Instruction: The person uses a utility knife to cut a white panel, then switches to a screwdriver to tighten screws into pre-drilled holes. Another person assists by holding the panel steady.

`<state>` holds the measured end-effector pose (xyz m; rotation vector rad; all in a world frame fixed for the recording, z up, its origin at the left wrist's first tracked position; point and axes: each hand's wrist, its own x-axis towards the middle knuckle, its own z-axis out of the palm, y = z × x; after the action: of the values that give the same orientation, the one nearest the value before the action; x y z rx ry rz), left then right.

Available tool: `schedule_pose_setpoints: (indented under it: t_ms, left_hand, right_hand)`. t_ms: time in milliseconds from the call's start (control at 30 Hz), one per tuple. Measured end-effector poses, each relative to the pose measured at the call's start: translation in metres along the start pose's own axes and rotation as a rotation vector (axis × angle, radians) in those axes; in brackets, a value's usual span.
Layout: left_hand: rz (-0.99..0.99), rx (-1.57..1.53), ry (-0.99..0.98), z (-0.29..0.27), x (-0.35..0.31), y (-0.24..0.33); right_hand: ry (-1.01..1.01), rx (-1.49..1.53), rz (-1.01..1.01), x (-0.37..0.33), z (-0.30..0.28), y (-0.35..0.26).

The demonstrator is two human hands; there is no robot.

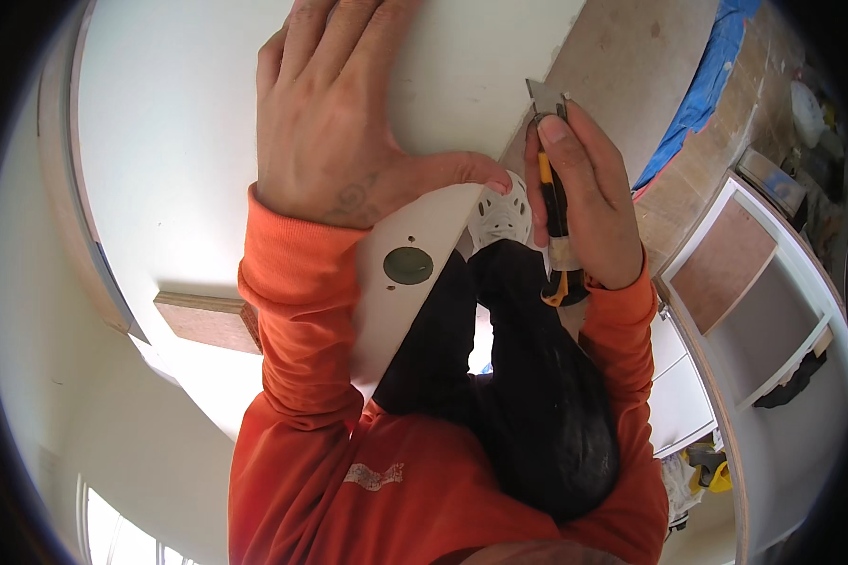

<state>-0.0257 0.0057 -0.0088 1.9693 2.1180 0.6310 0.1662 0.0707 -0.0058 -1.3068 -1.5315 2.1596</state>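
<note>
My left hand (334, 118) lies flat on a large white panel (462, 56), fingers pointing away from me and thumb stretched toward the panel's right edge. In my right hand (589, 184) is a black and yellow utility knife (555, 202), gripped along its handle. Its wide metal blade (544, 94) reaches past my fingertips to the panel's right edge; whether it touches that edge I cannot tell. Near my left wrist the panel has a round hole (408, 266), with a small screw hole above and below it.
A short wooden block (207, 318) lies left of my left forearm. My legs and a white perforated shoe (499, 215) are beside the panel's edge. On the right stand a white-framed cabinet (801, 377) and a blue sheet (693, 104) on the brown floor (702, 179).
</note>
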Motion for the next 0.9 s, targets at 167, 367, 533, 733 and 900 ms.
schedule_pose_setpoints:
  t_ms: [167, 367, 533, 733, 900]
  left_hand:
    - [-0.050, 0.007, -0.074, -0.003, 0.002, 0.005]
    - [-0.029, 0.072, -0.062, -0.001, 0.000, 0.002]
    - [-0.078, 0.083, -0.129, -0.009, 0.005, 0.010]
    - [-0.091, 0.058, -0.093, -0.005, 0.003, 0.009]
    - [-0.061, 0.122, -0.102, 0.000, 0.001, 0.002]
  right_hand:
    - [0.021, 0.019, 0.029, 0.000, 0.003, -0.002]
    - [0.006, 0.003, 0.005, 0.000, 0.002, -0.002]
    - [0.011, 0.053, 0.005, -0.002, 0.003, 0.005]
    - [0.001, 0.067, 0.010, 0.000, 0.003, 0.002]
    - [-0.015, 0.000, -0.038, 0.006, 0.001, 0.000]
